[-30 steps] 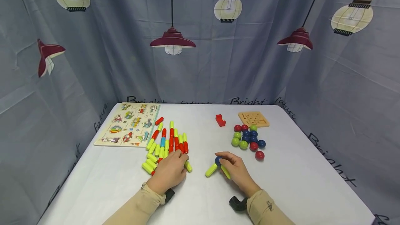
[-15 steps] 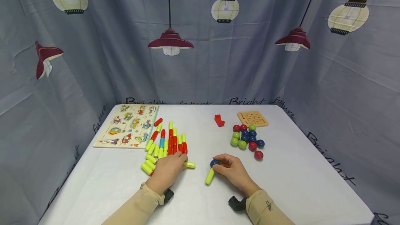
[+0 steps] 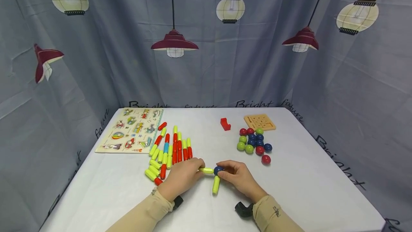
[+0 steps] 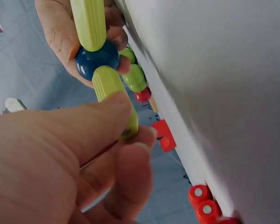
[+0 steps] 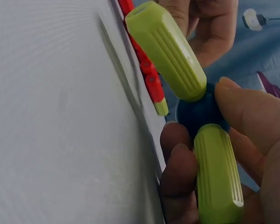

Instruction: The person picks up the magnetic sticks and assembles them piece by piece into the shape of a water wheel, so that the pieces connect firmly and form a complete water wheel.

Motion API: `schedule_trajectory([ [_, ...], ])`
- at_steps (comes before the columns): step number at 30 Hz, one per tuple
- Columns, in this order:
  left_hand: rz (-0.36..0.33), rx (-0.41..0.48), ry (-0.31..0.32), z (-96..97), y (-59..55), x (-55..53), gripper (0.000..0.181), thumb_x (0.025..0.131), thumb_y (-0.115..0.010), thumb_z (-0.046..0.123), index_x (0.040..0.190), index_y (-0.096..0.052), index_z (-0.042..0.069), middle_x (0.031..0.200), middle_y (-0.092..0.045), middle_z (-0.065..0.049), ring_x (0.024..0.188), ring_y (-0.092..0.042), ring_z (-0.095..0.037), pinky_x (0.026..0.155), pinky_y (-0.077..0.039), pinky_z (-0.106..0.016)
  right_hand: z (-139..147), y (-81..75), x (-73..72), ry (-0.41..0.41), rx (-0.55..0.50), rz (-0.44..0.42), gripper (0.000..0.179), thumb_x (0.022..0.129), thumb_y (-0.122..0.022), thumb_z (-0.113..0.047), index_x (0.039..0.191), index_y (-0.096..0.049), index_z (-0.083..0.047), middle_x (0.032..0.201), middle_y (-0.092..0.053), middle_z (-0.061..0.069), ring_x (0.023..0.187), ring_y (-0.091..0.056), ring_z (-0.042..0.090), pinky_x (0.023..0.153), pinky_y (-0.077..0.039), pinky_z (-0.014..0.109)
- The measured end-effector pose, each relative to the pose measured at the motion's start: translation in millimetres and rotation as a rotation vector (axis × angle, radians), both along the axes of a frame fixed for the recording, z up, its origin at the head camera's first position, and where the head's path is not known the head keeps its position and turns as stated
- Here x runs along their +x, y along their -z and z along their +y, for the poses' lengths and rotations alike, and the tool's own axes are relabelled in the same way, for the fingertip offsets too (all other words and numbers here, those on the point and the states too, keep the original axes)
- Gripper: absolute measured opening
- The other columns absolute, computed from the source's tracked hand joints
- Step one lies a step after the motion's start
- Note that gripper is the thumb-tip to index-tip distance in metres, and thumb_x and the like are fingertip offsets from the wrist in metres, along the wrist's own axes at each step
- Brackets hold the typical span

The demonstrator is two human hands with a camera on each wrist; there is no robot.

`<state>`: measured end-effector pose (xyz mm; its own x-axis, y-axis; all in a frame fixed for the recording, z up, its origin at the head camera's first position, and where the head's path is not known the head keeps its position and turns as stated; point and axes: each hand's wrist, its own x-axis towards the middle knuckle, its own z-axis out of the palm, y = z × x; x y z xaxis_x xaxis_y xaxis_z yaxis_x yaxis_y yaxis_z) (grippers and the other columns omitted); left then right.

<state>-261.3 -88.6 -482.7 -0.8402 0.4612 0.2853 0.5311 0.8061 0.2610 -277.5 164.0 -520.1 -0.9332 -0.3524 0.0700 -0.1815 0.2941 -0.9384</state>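
In the head view my right hand [image 3: 241, 178] grips a dark blue ball [image 3: 218, 170] between thumb and fingers. From it a yellow-green stick [image 3: 216, 186] extends toward me. The right wrist view shows another yellow-green stick [image 5: 218, 175] on the ball, lying between my fingers. My left hand [image 3: 183, 176] pinches a third yellow-green stick [image 4: 111, 87] between thumb and forefinger. This stick's right end meets the ball's left side; whether it is attached I cannot tell.
Several red, yellow-green and blue sticks [image 3: 175, 146] lie left of centre, beside a picture puzzle board [image 3: 132, 128]. Red, green and blue balls [image 3: 252, 142] cluster at the right. Behind them lies a wooden board [image 3: 260, 121]; a red block [image 3: 225, 124] sits at the back.
My left hand has drawn a yellow-green stick out to the right, away from the pile, up to the ball. My right hand has turned the ball, swinging its visible stick toward me.
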Motion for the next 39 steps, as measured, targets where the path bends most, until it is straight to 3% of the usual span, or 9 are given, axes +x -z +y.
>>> schedule_trajectory([
  [4,0.004,0.034,0.044,-0.7,2.0,-3.0,0.015,0.091,-0.080,0.029,0.103,-0.072,0.024,0.091,-0.069,0.013,0.075,-0.059,-0.001,0.066,-0.051,-0.022,0.6,-0.5,-1.9,-0.019,0.015,0.040,0.040,0.093,-0.078,-0.028,0.128,-0.071,-0.010,0.121,-0.072,0.007,0.102,-0.069,0.019,0.085,-0.056,0.023],
  [10,-0.105,0.061,0.075,-5.8,4.3,-4.6,0.018,0.096,-0.072,0.041,0.106,-0.074,0.027,0.097,-0.070,0.017,0.080,-0.060,0.000,0.070,-0.052,-0.023,-0.6,2.5,-1.0,0.018,0.083,0.084,0.037,0.087,-0.084,-0.031,0.119,-0.075,-0.016,0.116,-0.073,0.001,0.105,-0.067,0.019,0.091,-0.053,0.022],
  [13,-0.050,0.055,0.034,-9.2,4.9,-5.7,0.019,0.100,-0.067,0.039,0.110,-0.075,0.025,0.102,-0.072,0.013,0.087,-0.064,-0.004,0.073,-0.055,-0.027,-1.8,3.0,0.4,0.085,0.110,0.116,0.034,0.084,-0.086,-0.033,0.113,-0.076,-0.018,0.108,-0.072,-0.003,0.098,-0.066,0.018,0.087,-0.054,0.023],
  [16,0.053,0.014,-0.050,-13.9,7.5,-8.9,0.027,0.102,-0.065,0.028,0.127,-0.071,0.019,0.127,-0.070,0.001,0.115,-0.064,-0.019,0.090,-0.055,-0.038,-2.6,2.0,0.6,0.131,0.145,0.132,0.031,0.083,-0.087,-0.034,0.109,-0.076,-0.023,0.105,-0.072,-0.009,0.098,-0.066,0.015,0.088,-0.055,0.027],
  [21,0.027,-0.118,-0.134,-22.2,15.2,-12.4,0.053,0.098,-0.067,0.019,0.149,-0.054,0.012,0.159,-0.046,-0.011,0.152,-0.030,-0.042,0.108,-0.034,-0.062,-2.0,-0.1,1.5,0.123,0.223,0.143,0.029,0.083,-0.086,-0.035,0.111,-0.078,-0.030,0.119,-0.068,-0.011,0.120,-0.060,0.018,0.106,-0.047,0.047],
  [24,0.035,-0.144,-0.139,-23.6,17.6,-13.0,0.045,0.097,-0.067,0.021,0.142,-0.062,0.014,0.153,-0.054,-0.007,0.149,-0.035,-0.038,0.110,-0.029,-0.064,-1.4,-1.5,2.3,0.111,0.257,0.161,0.040,0.079,-0.089,-0.036,0.117,-0.076,-0.031,0.127,-0.064,-0.009,0.132,-0.051,0.023,0.113,-0.035,0.057],
  [29,0.144,-0.069,-0.142,-22.3,16.2,-14.6,0.017,0.096,-0.073,0.024,0.112,-0.075,0.018,0.116,-0.069,-0.001,0.115,-0.060,-0.025,0.095,-0.037,-0.050,-1.7,-3.5,1.2,0.096,0.292,0.212,0.040,0.075,-0.092,-0.039,0.111,-0.075,-0.033,0.120,-0.065,-0.015,0.134,-0.042,0.023,0.111,-0.024,0.059],
  [33,0.195,-0.025,-0.168,-22.6,17.0,-19.3,0.020,0.093,-0.077,0.026,0.112,-0.075,0.019,0.107,-0.065,-0.002,0.104,-0.058,-0.024,0.084,-0.037,-0.042,-0.9,-3.3,-0.2,0.092,0.302,0.234,0.029,0.079,-0.089,-0.036,0.105,-0.076,-0.035,0.115,-0.064,-0.020,0.134,-0.043,0.022,0.109,-0.025,0.058],
  [39,0.199,-0.046,-0.170,-23.8,21.4,-23.2,0.022,0.094,-0.075,0.027,0.115,-0.076,0.019,0.109,-0.065,-0.004,0.110,-0.054,-0.027,0.086,-0.037,-0.047,1.0,-1.5,0.9,0.075,0.291,0.225,0.027,0.082,-0.088,-0.034,0.107,-0.077,-0.033,0.113,-0.064,-0.021,0.136,-0.040,0.022,0.110,-0.023,0.057],
])
